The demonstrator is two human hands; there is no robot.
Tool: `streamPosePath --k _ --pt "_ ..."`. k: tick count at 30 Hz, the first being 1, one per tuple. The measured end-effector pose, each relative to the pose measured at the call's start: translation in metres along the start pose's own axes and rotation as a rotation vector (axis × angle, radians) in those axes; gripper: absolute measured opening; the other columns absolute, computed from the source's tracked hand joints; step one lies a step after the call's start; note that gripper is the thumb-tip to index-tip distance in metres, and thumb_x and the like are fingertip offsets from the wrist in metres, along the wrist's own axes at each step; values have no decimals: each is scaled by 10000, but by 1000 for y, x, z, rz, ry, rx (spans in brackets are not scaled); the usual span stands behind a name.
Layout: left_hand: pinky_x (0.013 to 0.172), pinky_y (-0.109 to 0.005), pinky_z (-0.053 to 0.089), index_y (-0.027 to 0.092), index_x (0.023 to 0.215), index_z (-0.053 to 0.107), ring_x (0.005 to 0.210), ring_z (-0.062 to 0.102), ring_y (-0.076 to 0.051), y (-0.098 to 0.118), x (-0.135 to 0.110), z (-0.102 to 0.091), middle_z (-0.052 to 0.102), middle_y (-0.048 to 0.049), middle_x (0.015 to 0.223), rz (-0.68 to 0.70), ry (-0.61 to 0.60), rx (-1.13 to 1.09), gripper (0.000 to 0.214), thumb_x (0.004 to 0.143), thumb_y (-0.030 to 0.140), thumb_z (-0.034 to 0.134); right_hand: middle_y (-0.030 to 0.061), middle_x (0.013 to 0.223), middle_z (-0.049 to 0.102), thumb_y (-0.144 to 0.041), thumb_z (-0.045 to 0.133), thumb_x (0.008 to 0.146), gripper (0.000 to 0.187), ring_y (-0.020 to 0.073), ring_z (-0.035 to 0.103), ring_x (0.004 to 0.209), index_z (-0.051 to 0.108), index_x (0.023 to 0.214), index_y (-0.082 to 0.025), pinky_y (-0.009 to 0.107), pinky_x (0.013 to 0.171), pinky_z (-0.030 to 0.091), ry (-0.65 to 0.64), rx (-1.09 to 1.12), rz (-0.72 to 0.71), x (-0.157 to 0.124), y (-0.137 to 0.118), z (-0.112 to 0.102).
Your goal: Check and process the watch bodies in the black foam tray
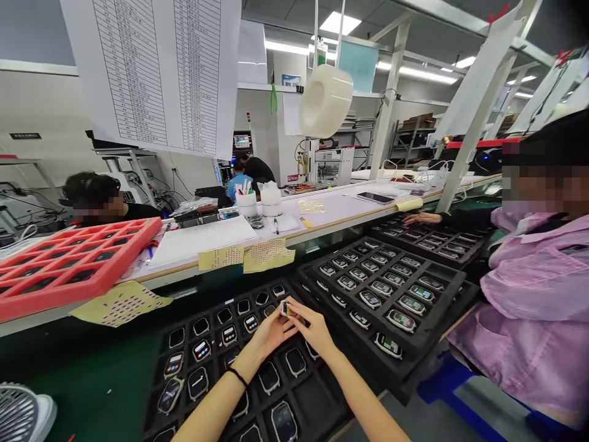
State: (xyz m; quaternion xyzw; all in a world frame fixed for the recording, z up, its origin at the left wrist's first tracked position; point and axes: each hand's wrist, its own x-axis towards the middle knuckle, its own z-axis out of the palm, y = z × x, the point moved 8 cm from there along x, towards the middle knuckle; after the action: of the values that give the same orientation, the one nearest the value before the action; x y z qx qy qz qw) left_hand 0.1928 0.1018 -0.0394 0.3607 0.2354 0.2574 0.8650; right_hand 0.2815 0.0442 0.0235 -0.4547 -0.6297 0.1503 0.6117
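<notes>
- Left of the left hand (271,333), I see a green bench top (103,359).
- Ahead of it, a long pale shelf (343,205).
- Farther off to the left, a pale wall (34,107).
- High overhead, a lit ceiling panel (340,23).
- Beyond the right hand (318,328), a metal post (390,98).
- Low to its right, a blue stool (448,380), grey floor (424,425).

Two bare forearms (365,393) converge on one shared grip — left hand (267,334) at its lower left, palm partly upturned; right hand (315,329) at its lower right, fingertips (295,306) pinching.
</notes>
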Motion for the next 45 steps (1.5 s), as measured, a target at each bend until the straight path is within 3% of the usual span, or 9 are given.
streamPosePath --k 6,10,15,24,31,34,36,39,45 --pt "1023 -389 407 212 1022 627 1117 570 -197 2 -4 -4 649 -56 1069 -1 27 10 243 893 393 530 21 1214 633 -232 562 856 291 226 591 1144 666 1124 -277 456 1020 448 2 -9 13 0 -3 0" --pt "1011 -384 426 206 1004 639 1049 610 -181 -3 -3 1 673 -49 987 -39 -24 -135 200 921 319 496 15 1197 645 -219 523 886 289 212 601 1130 656 1133 -286 444 1019 454 22 -20 4 0 -5 -1" --pt "934 -303 479 173 938 643 896 654 -142 -5 -4 4 680 -47 859 -50 76 -222 232 951 272 434 30 1239 623 -179 478 905 353 208 555 1187 595 1224 -274 455 1046 423 -13 -208 -137 0 -17 5" --pt "790 -246 499 204 841 620 773 637 -120 -6 -5 12 644 -19 804 -42 111 -45 268 932 382 442 96 1211 639 -100 420 874 423 238 599 1130 583 1252 -197 450 980 497 67 -494 -230 -4 -21 7" --pt "820 -325 511 189 873 619 829 652 -187 6 4 20 648 -58 797 124 104 296 350 838 524 523 81 1157 677 -123 408 883 397 233 624 1091 613 1209 -219 476 1003 467 101 -449 -180 -4 -14 -1" --pt "852 -350 497 191 995 617 913 639 -207 21 9 18 660 -78 914 199 105 437 379 824 518 531 90 1245 624 -203 470 892 393 239 569 1163 538 1278 -212 476 1044 411 139 -381 -114 -4 -16 -10" --pt "880 -362 477 200 1062 620 993 606 -229 34 10 18 646 -85 1023 261 101 592 394 783 477 597 113 1327 549 -275 489 894 430 251 505 1226 472 1315 -189 463 1050 394 253 -271 4 -5 -10 -26" --pt "951 -377 416 205 992 683 1056 548 -269 48 11 22 631 -85 1077 323 74 882 383 644 352 746 152 1293 542 -333 405 930 388 256 518 1190 465 1266 -149 428 1006 422 417 -126 164 -10 3 -45" --pt "974 -397 377 225 806 703 1044 543 -322 34 20 38 670 -69 960 317 -20 1323 313 506 181 783 146 1156 597 -373 404 917 340 263 577 1068 517 1155 -158 415 904 474 429 -56 231 -12 14 -46"
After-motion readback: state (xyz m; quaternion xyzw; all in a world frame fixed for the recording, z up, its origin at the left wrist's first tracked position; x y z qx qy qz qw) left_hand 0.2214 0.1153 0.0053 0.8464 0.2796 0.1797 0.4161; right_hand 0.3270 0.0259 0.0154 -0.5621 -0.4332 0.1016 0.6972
